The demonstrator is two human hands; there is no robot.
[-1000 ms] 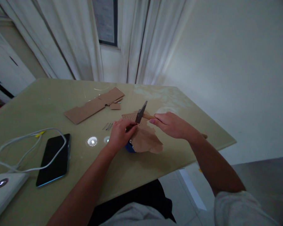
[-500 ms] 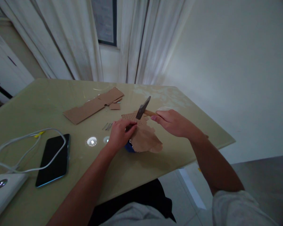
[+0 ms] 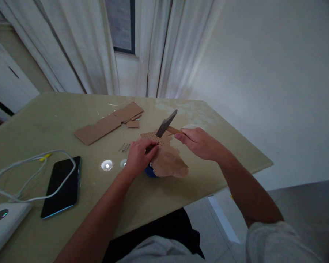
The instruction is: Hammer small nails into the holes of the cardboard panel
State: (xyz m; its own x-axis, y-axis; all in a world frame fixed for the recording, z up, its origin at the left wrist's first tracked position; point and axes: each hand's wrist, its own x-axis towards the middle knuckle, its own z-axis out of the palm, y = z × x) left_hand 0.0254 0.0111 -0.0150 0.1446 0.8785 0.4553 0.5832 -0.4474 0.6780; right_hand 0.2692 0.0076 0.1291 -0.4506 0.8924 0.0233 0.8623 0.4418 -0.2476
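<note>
Two hands at work here, and each has its own job. The right hand [image 3: 201, 143] is wrapped around the wooden handle of a small hammer [image 3: 167, 124], gripping it fairly close to the head, which probably gives more control than power. The dark head is tilted and raised just above the brown perforated sheet [image 3: 167, 157], so it's not touching anything right now.

The left hand [image 3: 138, 157] rests on the sheet with fingertips curled and pinched together right under the hammer head. Looks like it's steadying something tiny, maybe a nail, but it's too small to tell. That hand also pins the sheet down so it can't slide. The sheet itself sits over something blue [image 3: 150, 171] that peeks out at its near edge, near the tabletop [image 3: 57, 109] front.

A few spare nails [image 3: 125, 147] lie just left of the hand, within easy reach. Cardboard scraps [image 3: 109, 122] sit further back, and a phone [image 3: 60, 186] with a white cable [image 3: 30, 160] draped across it lies well off to the left.
</note>
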